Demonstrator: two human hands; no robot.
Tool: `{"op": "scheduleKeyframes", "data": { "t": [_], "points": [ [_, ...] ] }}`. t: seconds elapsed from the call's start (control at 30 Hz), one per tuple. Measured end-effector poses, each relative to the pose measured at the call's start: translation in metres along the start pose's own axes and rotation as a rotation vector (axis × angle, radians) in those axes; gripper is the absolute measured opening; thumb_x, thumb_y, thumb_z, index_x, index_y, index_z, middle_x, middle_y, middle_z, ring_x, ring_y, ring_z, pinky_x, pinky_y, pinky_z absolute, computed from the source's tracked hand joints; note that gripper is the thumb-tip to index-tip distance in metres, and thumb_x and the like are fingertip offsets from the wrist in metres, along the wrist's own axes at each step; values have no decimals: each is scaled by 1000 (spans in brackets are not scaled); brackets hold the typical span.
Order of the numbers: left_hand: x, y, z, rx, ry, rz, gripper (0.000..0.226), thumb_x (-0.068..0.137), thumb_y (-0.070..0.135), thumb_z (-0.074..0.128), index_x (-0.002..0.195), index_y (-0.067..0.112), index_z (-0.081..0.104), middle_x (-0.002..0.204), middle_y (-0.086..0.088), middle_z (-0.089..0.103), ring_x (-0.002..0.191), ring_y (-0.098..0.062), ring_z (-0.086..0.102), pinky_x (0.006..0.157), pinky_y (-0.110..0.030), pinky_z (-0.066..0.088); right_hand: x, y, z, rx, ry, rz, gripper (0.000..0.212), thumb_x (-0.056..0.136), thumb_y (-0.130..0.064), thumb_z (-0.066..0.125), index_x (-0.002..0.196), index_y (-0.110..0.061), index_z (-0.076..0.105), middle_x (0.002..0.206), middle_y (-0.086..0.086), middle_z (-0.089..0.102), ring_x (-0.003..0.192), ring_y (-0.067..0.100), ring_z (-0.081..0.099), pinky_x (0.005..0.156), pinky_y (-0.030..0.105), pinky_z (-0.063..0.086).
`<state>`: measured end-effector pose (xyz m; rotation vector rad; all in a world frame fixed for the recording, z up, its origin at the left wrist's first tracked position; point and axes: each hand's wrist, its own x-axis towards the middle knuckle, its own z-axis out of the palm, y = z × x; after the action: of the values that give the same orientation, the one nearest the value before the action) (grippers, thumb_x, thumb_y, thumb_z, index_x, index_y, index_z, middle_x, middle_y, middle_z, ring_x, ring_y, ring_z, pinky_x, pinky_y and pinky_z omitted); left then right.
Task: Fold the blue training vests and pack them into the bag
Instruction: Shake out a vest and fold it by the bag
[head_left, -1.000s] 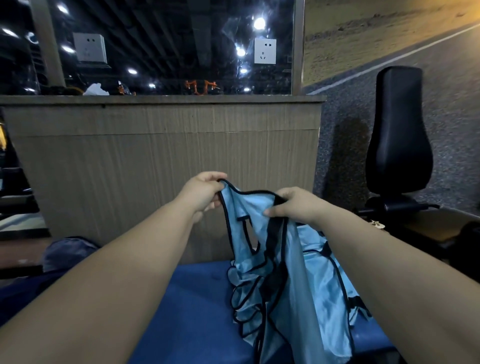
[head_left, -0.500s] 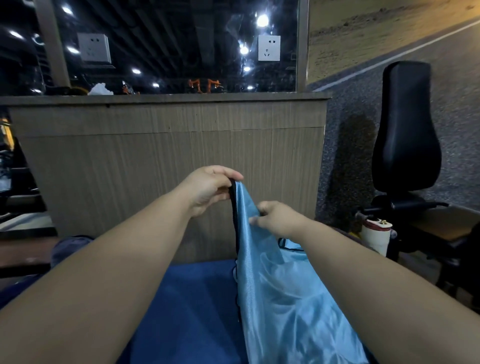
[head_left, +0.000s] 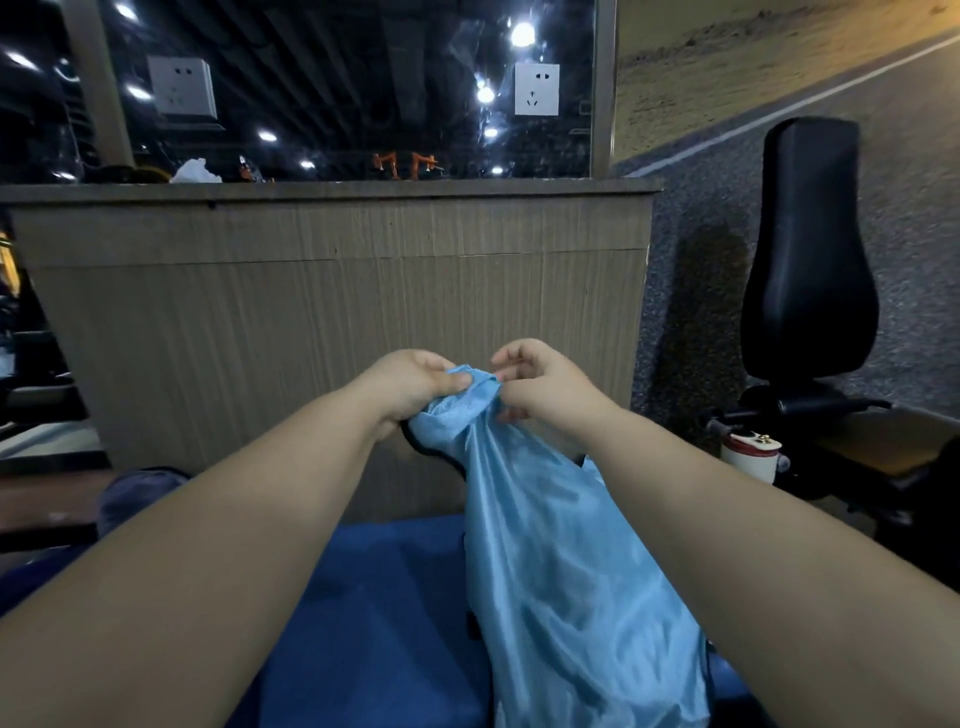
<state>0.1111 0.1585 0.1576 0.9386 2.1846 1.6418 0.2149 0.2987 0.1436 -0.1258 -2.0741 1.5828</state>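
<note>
Fabric of the blue training vest (head_left: 561, 571) looked light, limp, slippery; fingers of left hand (head_left: 415, 387) and right hand (head_left: 545, 389) pinched its bunched top.

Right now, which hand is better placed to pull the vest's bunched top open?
Probably the right hand. The left hand grips the bunched top of the light blue vest and can anchor it, while the right only pinches its edge with fingertips, so it can slide away.
</note>
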Motion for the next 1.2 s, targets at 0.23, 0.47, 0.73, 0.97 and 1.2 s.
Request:
{"op": "scheduleKeyframes", "data": {
  "t": [0.23,0.47,0.73,0.97,1.2],
  "points": [
    [-6,13,1,-67,-9,40,3,88,13,70,86,11,69,78,-7,72,65,-16,68,62,-28,55,1,24,-9,-58,-200,75,39,77,-31,80,112,-24,64,86,-17,69,67,-4,62,61,14,43],
    [-6,12,21,-132,29,12,34,99,45,47,85,18,63,54,14,61,50,0,54,58,-21,41,4,11,-8,34,-86,63,21,67,-9,52,83,-2,64,77,9,63,77,24,59,78,43,50],
    [1,-26,52,-74,-252,-44,28,94,12,51,116,23,66,110,4,72,110,-18,62,95,-36,45,-2,-13,-26,615,16,131,26,83,-17,56,58,-11,59,64,3,52,58,17,52,64,29,44],
    [-3,-34,61,72,-392,-7,22,94,4,55,106,19,64,104,8,69,107,-9,60,100,-24,42,-2,-29,-60,804,-7,-47,35,86,-19,33,79,-1,62,76,7,60,67,15,49,70,29,43],
    [8,-23,21,117,-36,122,19,102,24,50,91,13,61,82,-6,62,73,-17,54,63,-23,42,-10,-23,-85,467,39,59,77,87,-75,36,78,-3,60,61,6,56,55,19,54,58,28,47]
  ]
}}
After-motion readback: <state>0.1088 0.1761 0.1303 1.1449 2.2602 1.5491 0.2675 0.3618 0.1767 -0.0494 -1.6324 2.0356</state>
